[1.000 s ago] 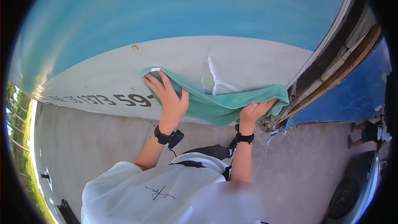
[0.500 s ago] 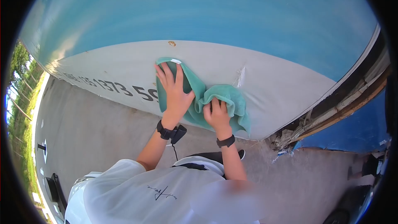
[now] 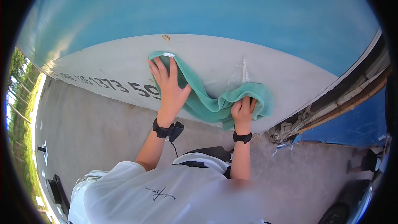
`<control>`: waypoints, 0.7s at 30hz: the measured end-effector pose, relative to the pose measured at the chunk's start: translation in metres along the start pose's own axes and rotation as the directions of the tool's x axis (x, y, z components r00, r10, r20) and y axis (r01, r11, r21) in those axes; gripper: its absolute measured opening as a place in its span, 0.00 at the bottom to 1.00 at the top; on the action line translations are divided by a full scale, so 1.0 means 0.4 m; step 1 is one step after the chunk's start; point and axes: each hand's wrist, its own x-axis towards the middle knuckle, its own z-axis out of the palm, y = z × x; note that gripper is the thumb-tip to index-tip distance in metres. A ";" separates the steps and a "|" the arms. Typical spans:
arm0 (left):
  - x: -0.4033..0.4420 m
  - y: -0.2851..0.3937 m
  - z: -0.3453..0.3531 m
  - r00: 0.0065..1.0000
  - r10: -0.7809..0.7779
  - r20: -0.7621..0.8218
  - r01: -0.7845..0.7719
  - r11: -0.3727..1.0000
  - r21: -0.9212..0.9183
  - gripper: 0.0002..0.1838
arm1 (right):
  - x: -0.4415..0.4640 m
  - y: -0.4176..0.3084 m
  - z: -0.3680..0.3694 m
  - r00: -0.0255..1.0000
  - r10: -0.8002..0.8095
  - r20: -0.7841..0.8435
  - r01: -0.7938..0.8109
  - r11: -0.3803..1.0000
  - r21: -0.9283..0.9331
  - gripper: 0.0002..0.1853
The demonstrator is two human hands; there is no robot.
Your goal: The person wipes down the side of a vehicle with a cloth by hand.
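Head: splayed left hand (image 3: 171,88) on cloth (image 3: 203,108)

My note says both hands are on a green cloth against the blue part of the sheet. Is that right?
Not quite: the head view shows the left hand and right hand on the green cloth against the pale band, below the blue part.

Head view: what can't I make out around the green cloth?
Head view, all:
Printed number: anything after 59 is hidden by green cloth and left hand.
Small characters at its left: too small to read.
Right hand: folds hide fingertips, so pinching or pressing is unclear.
Person at right: cut off by dark lens border.
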 end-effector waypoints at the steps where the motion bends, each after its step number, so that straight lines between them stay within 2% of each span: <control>1: -0.002 -0.001 0.005 1.000 0.002 -0.020 -0.002 1.000 -0.020 0.51 | 0.003 0.023 -0.014 0.998 0.015 -0.063 -0.019 0.998 -0.058 0.20; 4: -0.002 -0.005 0.015 0.998 0.007 -0.061 -0.011 0.998 -0.062 0.52 | 0.012 0.070 -0.059 0.983 0.058 -0.175 -0.083 0.987 -0.140 0.28; 7: -0.002 0.000 0.014 0.999 -0.006 -0.052 0.002 0.997 -0.074 0.52 | 0.007 0.081 -0.068 0.977 0.089 -0.194 -0.104 0.992 -0.069 0.34; 13: -0.006 0.002 0.022 1.000 -0.020 -0.006 0.019 0.998 -0.052 0.53 | 0.018 0.054 -0.064 0.961 0.075 -0.265 -0.073 0.997 0.017 0.28; 18: -0.008 -0.002 0.029 1.000 -0.009 -0.014 0.009 0.999 -0.032 0.52 | 0.004 -0.035 -0.012 0.997 0.036 -0.070 -0.034 0.999 0.030 0.18; 21: -0.008 -0.013 0.033 0.999 0.027 -0.033 -0.027 1.000 0.010 0.52 | -0.018 -0.097 0.037 0.997 -0.041 0.062 0.036 0.996 0.084 0.17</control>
